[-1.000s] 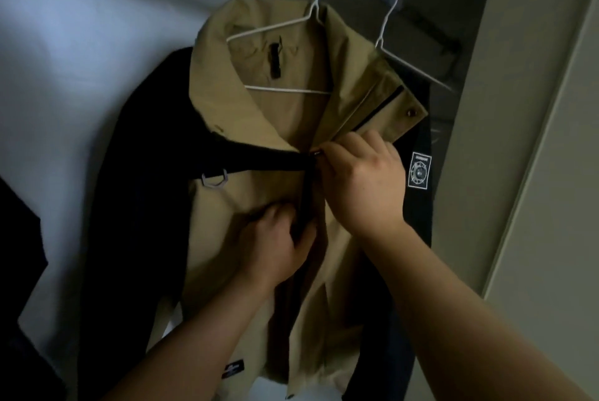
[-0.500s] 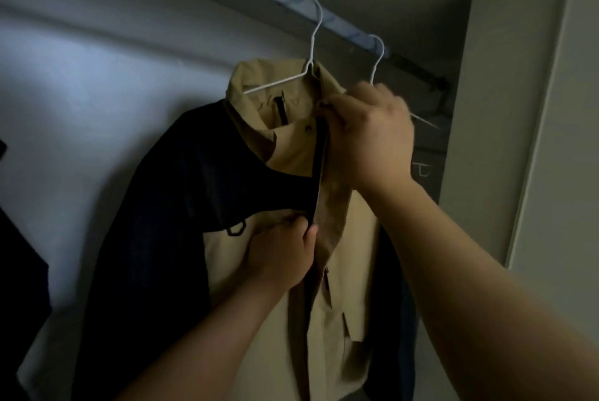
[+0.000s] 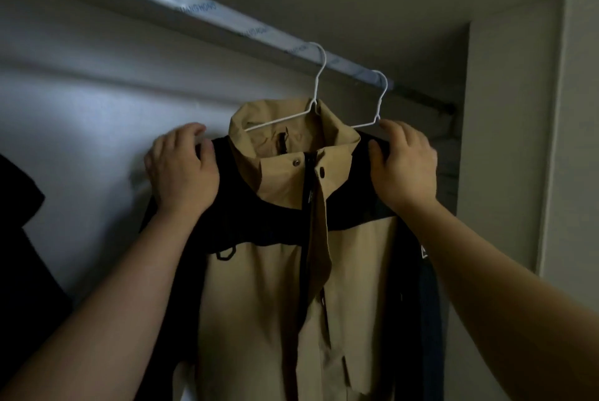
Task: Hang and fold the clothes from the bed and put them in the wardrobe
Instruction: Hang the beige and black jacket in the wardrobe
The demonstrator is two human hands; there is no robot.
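Hanging from the wardrobe rail (image 3: 207, 13) on a white hanger (image 3: 316, 99), the tan-and-black jacket (image 3: 278, 271) is now zipped to the collar. Both hands have left the zip: the left hand (image 3: 181, 173) and right hand (image 3: 405, 164) each close over a black shoulder. A second hanger (image 3: 379, 102) hangs just beside.
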